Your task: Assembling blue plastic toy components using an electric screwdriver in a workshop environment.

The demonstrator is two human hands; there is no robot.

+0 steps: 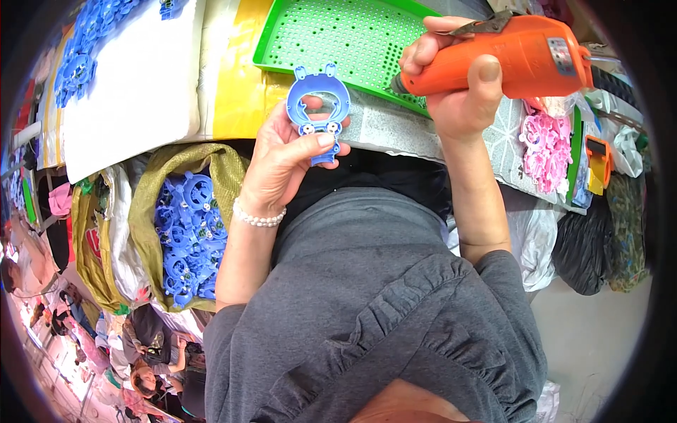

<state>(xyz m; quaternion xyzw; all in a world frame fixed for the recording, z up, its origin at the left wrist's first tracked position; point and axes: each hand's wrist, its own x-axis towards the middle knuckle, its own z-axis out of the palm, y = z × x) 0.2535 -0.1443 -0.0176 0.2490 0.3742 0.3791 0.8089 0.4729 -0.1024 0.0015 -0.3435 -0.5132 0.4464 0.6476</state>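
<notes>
My left grip (282, 155) clamps a blue, ring-shaped plastic part (317, 84); my right grip (460, 102), an orange, plastic-bodied power tool (522, 60). Beyond: green perforated plastic tray (338, 35).

Tray (338, 35) on tbl (395, 130), ctr; parts pile (546, 148) to R; sack (144, 204) w/ frames (190, 233) inside, nr side, L.

A pale label (562, 56) bearing small print sits near the rear of an orange power screwdriver (486, 67), its lettering too fine to make out. At left, a red printed patch (93, 242) on an olive woven sack (83, 268) is likewise illegible.
</notes>
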